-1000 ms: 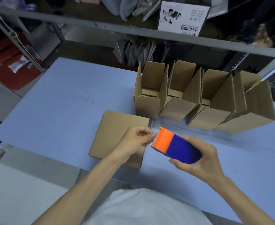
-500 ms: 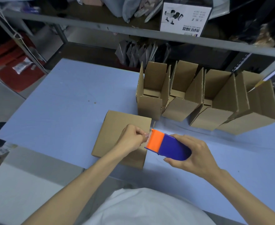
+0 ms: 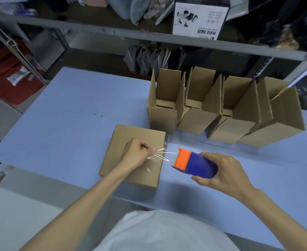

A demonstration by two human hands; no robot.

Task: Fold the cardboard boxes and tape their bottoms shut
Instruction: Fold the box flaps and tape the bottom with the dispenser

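- Pinched the end of the clear tape [image 3: 164, 157] in the curled fingers of the left hand [image 3: 137, 153], above the closed box [image 3: 131, 136].
- Gripped the tape dispenser [image 3: 194, 163] in the right hand [image 3: 223, 172], just right of that box, with tape stretched between both hands.
- Found the closed box flat side up near the front edge of the blue table [image 3: 67, 115].
- Saw four open boxes [image 3: 196, 122] in a row just behind.

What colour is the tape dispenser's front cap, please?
The cap is orange, seen in the head view.
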